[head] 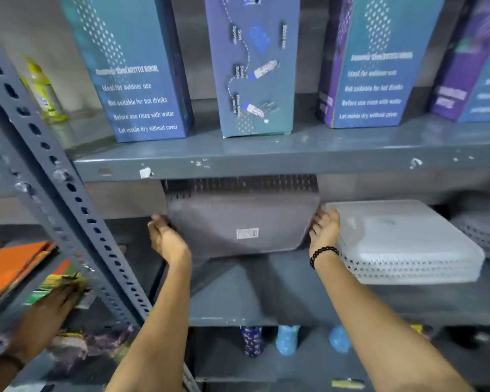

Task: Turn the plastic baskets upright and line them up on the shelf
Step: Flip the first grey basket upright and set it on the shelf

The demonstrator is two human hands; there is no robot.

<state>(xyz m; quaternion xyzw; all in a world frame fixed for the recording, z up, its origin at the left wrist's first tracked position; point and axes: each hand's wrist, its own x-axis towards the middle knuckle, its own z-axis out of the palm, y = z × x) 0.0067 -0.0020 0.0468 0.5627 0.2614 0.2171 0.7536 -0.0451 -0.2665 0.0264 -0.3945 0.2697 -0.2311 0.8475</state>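
Note:
A grey plastic basket (238, 219) is tilted on the middle shelf (266, 292), its flat bottom with a barcode sticker facing me and its perforated wall up under the shelf above. My left hand (164, 236) grips its left edge. My right hand (324, 230) presses on its right edge. To the right lies a stack of white baskets (408, 244), upside down. At the far right edge another perforated grey-white basket (484, 236) lies low on the shelf.
Tall blue and purple boxes (142, 80) stand on the upper shelf (266, 159), with a yellow bottle (44, 91) at the left. A perforated steel upright (68, 199) crosses the left. Another person's hand (48, 315) rests on colourful packets at the lower left. Bottles (286, 339) stand below.

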